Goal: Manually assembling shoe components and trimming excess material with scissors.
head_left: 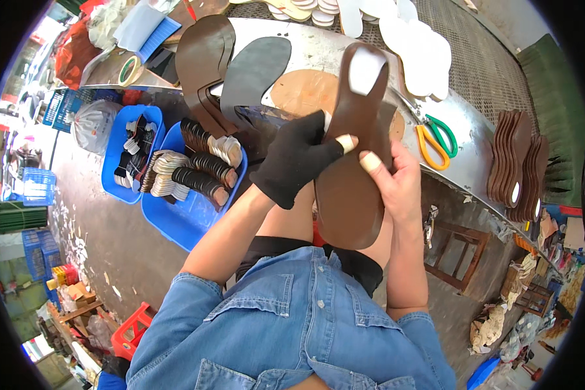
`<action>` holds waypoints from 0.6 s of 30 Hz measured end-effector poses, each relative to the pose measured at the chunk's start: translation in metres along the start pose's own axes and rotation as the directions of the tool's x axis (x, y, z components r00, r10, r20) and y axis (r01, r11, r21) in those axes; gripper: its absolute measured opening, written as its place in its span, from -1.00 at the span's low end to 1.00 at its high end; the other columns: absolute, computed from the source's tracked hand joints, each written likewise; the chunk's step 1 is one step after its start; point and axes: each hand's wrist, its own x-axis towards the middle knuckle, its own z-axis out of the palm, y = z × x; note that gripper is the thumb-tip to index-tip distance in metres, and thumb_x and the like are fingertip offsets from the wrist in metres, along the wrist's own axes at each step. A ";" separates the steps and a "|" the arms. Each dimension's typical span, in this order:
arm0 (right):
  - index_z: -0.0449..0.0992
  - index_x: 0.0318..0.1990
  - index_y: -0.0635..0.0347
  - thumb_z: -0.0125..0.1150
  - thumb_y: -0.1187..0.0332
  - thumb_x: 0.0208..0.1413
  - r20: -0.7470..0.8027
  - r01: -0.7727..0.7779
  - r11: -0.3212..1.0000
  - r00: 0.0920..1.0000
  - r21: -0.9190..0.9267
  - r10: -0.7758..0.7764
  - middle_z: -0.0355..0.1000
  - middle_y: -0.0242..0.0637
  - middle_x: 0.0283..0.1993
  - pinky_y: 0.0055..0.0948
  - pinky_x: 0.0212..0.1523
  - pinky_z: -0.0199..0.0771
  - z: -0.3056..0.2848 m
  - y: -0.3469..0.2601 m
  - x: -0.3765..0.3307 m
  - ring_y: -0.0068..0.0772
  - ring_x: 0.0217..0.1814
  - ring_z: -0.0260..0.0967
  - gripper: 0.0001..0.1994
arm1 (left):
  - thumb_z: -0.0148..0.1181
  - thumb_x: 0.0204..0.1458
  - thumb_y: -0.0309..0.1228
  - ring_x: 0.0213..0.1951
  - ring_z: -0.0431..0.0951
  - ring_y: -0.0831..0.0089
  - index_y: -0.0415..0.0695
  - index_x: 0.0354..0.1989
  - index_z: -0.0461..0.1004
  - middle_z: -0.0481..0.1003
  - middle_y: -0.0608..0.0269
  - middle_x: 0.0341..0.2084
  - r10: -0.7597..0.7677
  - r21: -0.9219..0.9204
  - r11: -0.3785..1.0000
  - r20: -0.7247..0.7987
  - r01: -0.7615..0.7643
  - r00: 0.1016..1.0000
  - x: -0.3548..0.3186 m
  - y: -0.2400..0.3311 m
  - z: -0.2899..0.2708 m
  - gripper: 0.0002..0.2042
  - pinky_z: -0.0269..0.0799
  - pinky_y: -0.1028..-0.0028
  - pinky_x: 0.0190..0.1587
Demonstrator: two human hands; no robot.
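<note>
A brown shoe insole with a white patch at its upper end is held up in front of me over my lap. My left hand, in a black glove with the taped thumb tip bare, grips its left edge, thumb on the face. My right hand, ungloved with tape round the thumb, closes on the right edge. Behind the insole lie a stack of brown insoles, a dark grey insole and a tan round board. Scissors with yellow and green handles rest to the right.
The metal worktable runs across the front, with white insoles at the back and stacked brown insoles at right. Blue bins of small parts stand at lower left. A red stool and wooden frame are on the floor.
</note>
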 end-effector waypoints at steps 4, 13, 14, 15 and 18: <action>0.46 -0.16 0.37 0.17 0.40 0.14 0.095 -0.014 0.994 0.995 -0.108 0.024 0.45 -0.44 -0.34 -0.64 -0.34 0.38 0.004 0.010 -0.013 -0.69 -0.35 0.35 -0.79 | 0.18 0.04 -0.25 -0.37 0.39 0.59 -0.28 -0.23 0.43 0.50 0.22 -0.46 0.124 -0.143 0.983 0.057 -0.115 0.991 0.000 0.018 0.001 -0.69 0.34 0.48 -0.31; 0.51 -0.25 0.29 0.00 0.25 0.25 0.139 0.274 0.946 0.958 -0.174 -0.252 0.40 -0.46 -0.50 -0.69 -0.53 0.21 -0.034 -0.033 0.046 -0.75 -0.56 0.23 -0.73 | 0.20 0.01 -0.22 -0.31 0.49 0.32 -0.31 -0.20 0.44 0.52 0.03 -0.40 0.064 0.284 0.930 0.499 -0.233 0.864 -0.005 0.029 -0.015 -0.64 0.36 0.38 -0.21; 0.52 -0.29 0.26 0.05 0.28 0.22 0.310 0.036 0.971 0.950 -0.237 0.041 0.37 -0.52 -0.51 -0.70 -0.53 0.18 -0.042 -0.046 0.047 -0.80 -0.54 0.20 -0.77 | 0.21 0.00 -0.27 -0.32 0.50 0.30 -0.27 -0.20 0.45 0.52 0.10 -0.40 0.057 0.295 0.925 0.511 -0.238 0.858 -0.006 0.034 -0.012 -0.69 0.38 0.39 -0.19; 0.52 -0.29 0.26 0.05 0.28 0.22 0.307 0.035 0.971 0.951 -0.237 0.040 0.37 -0.52 -0.51 -0.70 -0.53 0.18 -0.042 -0.051 0.049 -0.80 -0.54 0.20 -0.77 | 0.21 0.00 -0.27 -0.32 0.50 0.30 -0.27 -0.20 0.45 0.52 0.10 -0.40 0.057 0.295 0.925 0.513 -0.239 0.856 -0.008 0.028 -0.017 -0.69 0.38 0.39 -0.19; 0.51 -0.33 0.26 0.09 0.27 0.20 0.332 -0.038 0.983 0.938 -0.177 0.096 0.37 -0.57 -0.46 -0.71 -0.49 0.21 -0.049 -0.050 0.047 -0.83 -0.47 0.21 -0.78 | 0.12 0.11 -0.29 -0.13 0.48 0.45 -0.22 0.09 0.37 0.46 0.12 -0.12 -0.057 -0.320 0.927 0.390 0.194 0.919 -0.014 0.027 -0.019 -0.60 0.37 0.44 -0.03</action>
